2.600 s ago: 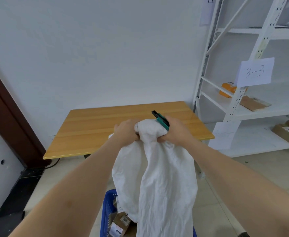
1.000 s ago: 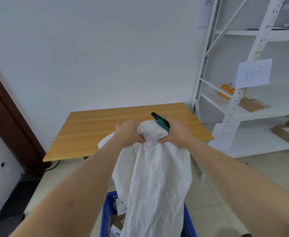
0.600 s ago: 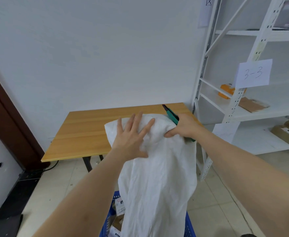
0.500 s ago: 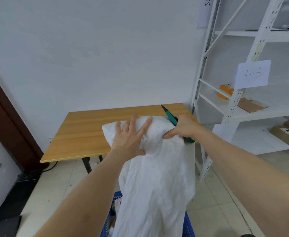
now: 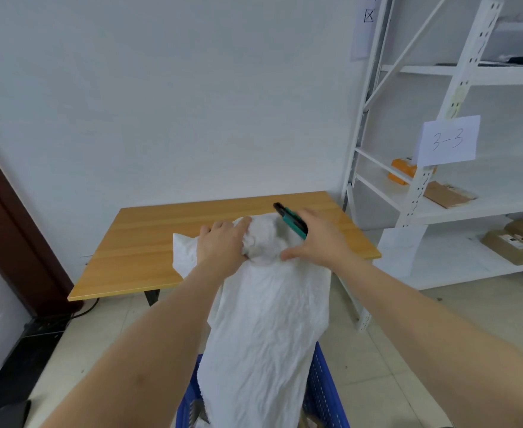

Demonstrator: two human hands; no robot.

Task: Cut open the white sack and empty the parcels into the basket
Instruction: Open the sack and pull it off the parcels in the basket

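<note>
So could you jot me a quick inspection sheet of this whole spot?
Surface: wooden table, bare where visible.
Job's things: white sack hanging into blue basket; parcels barely visible.
Clutter: parcels on white shelving, paper label "3-3".
Hands: left hand grips the sack's bunched top; right hand holds a green cutter against the sack.
Cables: black cable under the table.
Surroundings: white wall, dark door frame, tiled floor.

Both forearms are bare to the frame edge, left grip [image 5: 223, 242] and right grip [image 5: 319, 239] ungloved.
</note>
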